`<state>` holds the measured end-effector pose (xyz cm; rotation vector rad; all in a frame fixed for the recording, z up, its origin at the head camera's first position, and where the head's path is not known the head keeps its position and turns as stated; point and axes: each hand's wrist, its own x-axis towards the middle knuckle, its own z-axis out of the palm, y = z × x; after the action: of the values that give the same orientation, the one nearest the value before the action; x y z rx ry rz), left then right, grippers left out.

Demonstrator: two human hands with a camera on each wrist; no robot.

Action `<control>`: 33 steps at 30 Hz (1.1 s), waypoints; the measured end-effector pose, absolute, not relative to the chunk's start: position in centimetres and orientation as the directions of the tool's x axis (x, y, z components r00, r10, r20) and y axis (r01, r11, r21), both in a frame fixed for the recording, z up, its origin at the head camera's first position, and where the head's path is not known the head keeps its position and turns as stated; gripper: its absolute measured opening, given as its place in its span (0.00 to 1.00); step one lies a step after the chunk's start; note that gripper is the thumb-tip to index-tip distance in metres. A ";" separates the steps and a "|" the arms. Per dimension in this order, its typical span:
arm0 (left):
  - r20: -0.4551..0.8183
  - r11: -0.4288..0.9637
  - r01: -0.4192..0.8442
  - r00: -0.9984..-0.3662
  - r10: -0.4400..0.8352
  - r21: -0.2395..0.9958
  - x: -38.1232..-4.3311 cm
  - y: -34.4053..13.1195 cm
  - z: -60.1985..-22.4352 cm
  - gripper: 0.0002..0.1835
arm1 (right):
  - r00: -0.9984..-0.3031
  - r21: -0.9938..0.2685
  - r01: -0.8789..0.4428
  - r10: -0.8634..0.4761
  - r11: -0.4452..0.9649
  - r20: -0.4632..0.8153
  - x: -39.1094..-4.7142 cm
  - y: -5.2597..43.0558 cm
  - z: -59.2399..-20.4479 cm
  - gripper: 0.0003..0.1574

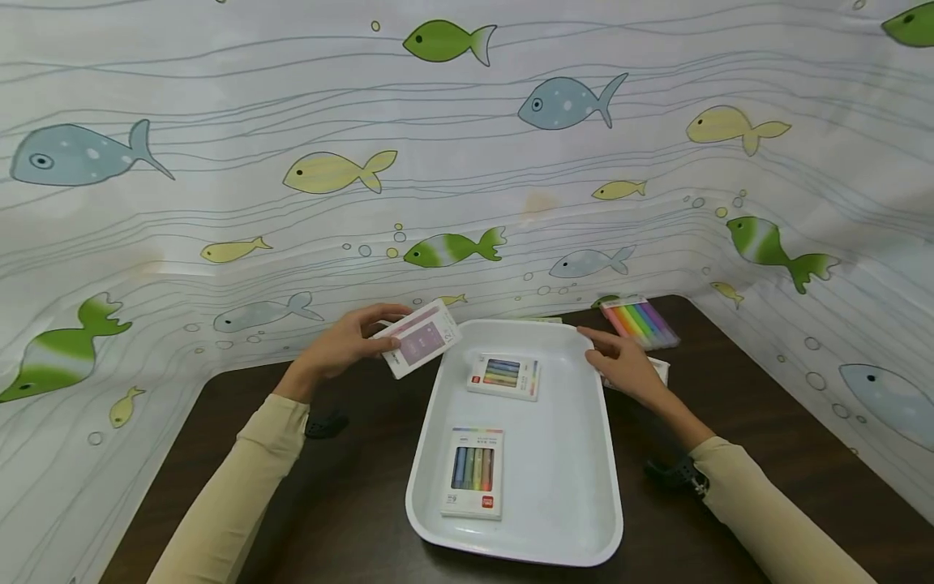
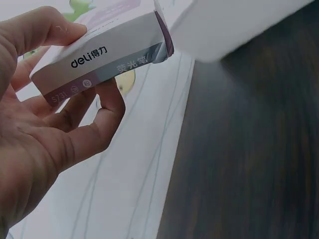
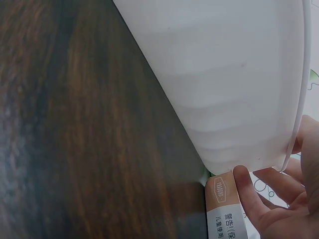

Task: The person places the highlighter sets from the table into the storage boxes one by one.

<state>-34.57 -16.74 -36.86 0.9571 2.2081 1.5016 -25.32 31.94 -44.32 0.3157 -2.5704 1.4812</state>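
A white and purple highlighter box is in my left hand, off the table at the tray's far left side. The thumb lies on one face and the fingers curl beneath, as the left wrist view shows. My right hand pinches the rim of the white tray at its far right corner. In the right wrist view a finger lies against the tray's outer wall. Inside the tray lie two white boxes with windows showing coloured sticks, one farther back, the other nearer.
Behind the right hand lies a clear pack of rainbow-coloured pens. A white box with a brown end sits beside the tray's corner, partly hidden by the hand. A fish-print sheet rises behind the dark wooden table.
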 end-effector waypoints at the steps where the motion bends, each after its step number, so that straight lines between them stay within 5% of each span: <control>1: 0.117 0.225 0.358 -0.724 0.680 0.906 -34.3 -16.4 -36.6 0.30 | -0.965 -0.835 -0.262 -0.105 0.483 0.242 -25.4 31.9 -44.4 0.30; 12: 0.169 0.150 0.427 -0.621 0.766 0.892 -30.8 -11.5 -35.5 0.28 | -0.977 -0.858 -0.214 -0.108 0.467 0.185 -23.8 30.7 -42.3 0.31; 19: 0.171 0.101 0.407 -0.579 0.798 0.908 -29.8 -9.6 -35.9 0.28 | -0.975 -0.857 -0.222 -0.086 0.465 0.205 -25.1 31.7 -44.8 0.31; 33: 0.169 0.148 0.517 -0.516 0.840 0.843 -28.2 -7.6 -36.7 0.25 | -0.965 -0.839 -0.256 -0.079 0.480 0.250 -25.2 31.6 -44.6 0.30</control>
<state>-28.23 -7.61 -36.73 1.3041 2.0903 1.3125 -25.16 31.58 -44.56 0.2913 -2.5463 1.4884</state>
